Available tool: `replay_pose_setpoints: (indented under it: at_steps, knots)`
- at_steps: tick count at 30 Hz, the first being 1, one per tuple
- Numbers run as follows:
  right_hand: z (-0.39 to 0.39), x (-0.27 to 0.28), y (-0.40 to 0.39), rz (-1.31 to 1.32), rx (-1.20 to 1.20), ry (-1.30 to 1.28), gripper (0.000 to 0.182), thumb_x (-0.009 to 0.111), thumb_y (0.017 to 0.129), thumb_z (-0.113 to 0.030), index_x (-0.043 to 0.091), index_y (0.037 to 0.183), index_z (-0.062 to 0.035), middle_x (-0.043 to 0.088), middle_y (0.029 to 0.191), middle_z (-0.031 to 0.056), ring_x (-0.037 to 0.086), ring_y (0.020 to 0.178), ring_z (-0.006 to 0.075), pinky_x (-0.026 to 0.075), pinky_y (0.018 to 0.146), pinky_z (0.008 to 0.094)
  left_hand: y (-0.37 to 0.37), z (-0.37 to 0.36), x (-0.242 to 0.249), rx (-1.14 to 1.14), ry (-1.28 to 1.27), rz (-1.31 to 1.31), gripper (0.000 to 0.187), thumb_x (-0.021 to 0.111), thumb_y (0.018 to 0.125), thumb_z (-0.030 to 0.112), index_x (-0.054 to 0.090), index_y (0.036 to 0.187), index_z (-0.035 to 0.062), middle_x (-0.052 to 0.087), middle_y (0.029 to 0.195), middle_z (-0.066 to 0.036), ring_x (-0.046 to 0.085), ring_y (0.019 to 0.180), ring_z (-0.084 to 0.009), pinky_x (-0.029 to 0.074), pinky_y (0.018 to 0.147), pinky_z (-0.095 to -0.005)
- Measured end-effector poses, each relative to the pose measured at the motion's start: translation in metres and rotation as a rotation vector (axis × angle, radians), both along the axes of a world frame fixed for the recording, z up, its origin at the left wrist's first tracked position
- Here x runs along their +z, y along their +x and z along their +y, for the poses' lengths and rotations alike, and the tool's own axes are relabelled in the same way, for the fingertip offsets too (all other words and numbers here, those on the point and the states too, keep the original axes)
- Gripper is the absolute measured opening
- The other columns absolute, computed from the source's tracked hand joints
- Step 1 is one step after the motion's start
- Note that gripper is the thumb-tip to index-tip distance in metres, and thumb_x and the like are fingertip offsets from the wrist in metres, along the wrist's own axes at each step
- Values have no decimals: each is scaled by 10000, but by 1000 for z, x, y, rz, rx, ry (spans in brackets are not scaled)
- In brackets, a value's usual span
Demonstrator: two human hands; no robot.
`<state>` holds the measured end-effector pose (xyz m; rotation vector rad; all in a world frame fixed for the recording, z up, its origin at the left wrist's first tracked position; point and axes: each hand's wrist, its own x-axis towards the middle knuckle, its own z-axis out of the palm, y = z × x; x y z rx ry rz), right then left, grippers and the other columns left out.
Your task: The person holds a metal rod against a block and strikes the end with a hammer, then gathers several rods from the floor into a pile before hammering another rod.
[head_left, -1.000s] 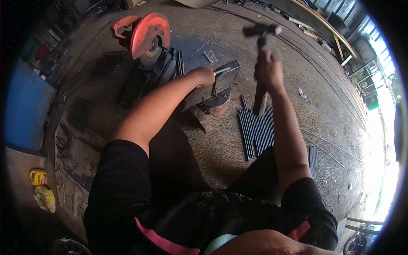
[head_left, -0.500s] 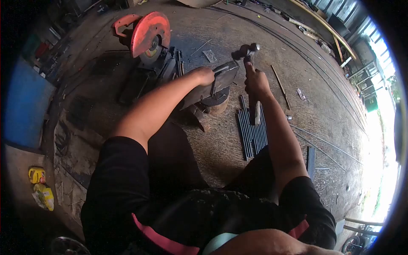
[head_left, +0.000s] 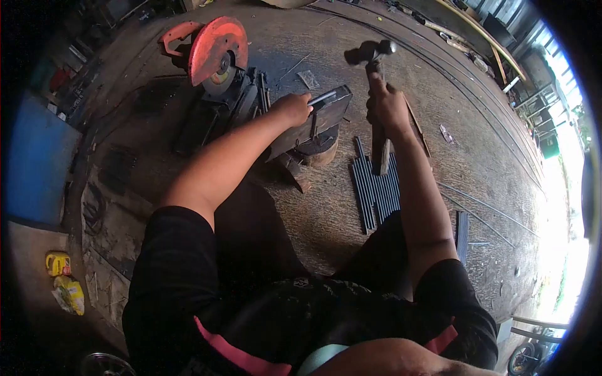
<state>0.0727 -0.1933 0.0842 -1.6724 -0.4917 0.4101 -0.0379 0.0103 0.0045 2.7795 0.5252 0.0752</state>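
My right hand [head_left: 389, 108] is wrapped tight around the hammer [head_left: 375, 94], head raised just right of the steel block [head_left: 313, 122]. My left hand [head_left: 293, 108] pinches a thin metal rod [head_left: 323, 98] on the block.

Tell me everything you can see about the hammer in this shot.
The hammer has a dark metal head with a rounded end on one side and a pale wooden handle. It is raised, upright, with the head at the top, above and to the right of the dark metal block on the floor. The right hand is wrapped around the handle partway up, and the handle's lower end sticks out below the fist, in front of a bundle of dark rods. Nothing else touches it.
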Motion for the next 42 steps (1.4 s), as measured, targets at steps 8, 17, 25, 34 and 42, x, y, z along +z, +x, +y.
replay_pose_setpoints:
  at_steps: [8,17,25,34,42]
  knots:
    - [7,-36,3,60,-19,-245,520,514,910,-497,556,721,-14,535,598,69,528,481,172,425,455,329,9,4,-8,-3,-18,117,479,324,983,384,592,1064,-4,614,1059,-249,582,1017,-411,448,868,-512]
    - [10,-36,3,-87,-28,-387,641,484,908,-548,568,764,71,574,621,130,614,546,251,497,546,380,8,-8,-6,67,-16,119,460,335,985,370,612,1023,5,627,1019,-245,599,976,-408,455,838,-509]
    - [-4,67,6,-424,-172,311,521,507,926,-483,562,809,22,580,602,90,564,496,178,461,477,324,9,-10,-8,45,46,20,450,378,973,366,633,913,0,647,919,-235,624,864,-412,479,756,-514]
    - [17,-43,-6,-97,43,-569,669,400,924,-545,612,958,89,643,770,235,656,750,335,485,749,419,8,1,-10,120,35,1,459,406,965,359,659,937,-24,635,975,-268,618,909,-430,469,791,-515]
    - [-1,77,-24,-436,-103,196,488,507,942,-440,541,799,25,572,592,79,568,484,164,468,466,313,14,-5,-21,23,97,25,471,382,981,340,650,846,-23,644,807,-246,636,778,-405,491,711,-506]
